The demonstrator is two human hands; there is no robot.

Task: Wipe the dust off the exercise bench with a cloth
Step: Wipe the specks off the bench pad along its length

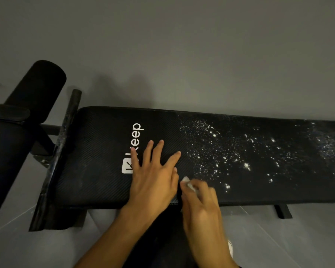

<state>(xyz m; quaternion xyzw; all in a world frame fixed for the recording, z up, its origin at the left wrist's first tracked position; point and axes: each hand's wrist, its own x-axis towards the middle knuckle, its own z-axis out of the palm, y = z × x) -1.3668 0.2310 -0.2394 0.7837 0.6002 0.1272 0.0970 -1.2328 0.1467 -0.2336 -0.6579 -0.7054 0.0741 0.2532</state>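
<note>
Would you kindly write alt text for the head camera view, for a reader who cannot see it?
A person's right hand grips a small pale cloth on a black exercise bench, while the left hand rests flat, partly over the white logo. White dust speckles the pad to their right.

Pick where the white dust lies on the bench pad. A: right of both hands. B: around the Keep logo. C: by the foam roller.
A: white dust speckles the bench pad beyond the right hand gripping the cloth; the logo end looks dark.
</note>
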